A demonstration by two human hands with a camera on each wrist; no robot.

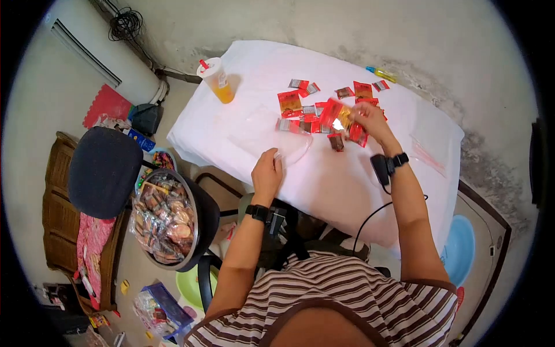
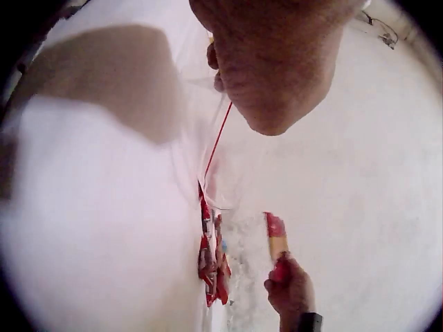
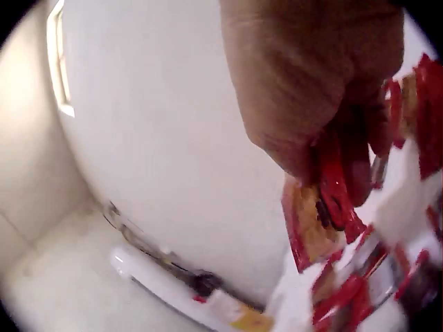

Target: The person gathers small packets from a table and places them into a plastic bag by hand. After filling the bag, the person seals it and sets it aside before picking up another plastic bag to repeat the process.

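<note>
My left hand pinches the edge of a clear plastic bag at the near side of the white-covered table. In the left wrist view a thin red line runs along the bag, away from the fingers. Raised over a scattered pile of small red packets, my right hand grips red-and-gold packets. The right wrist view shows a red-and-gold packet hanging from those fingers, partly hidden by them. More packets lie below it.
A lidded cup of orange drink stands at the table's back left. Clear plastic bags lie at the right, and a yellow pen-like object at the back edge. Beside the table, a black bucket is heaped with wrapped items. A cable trails from the right wrist.
</note>
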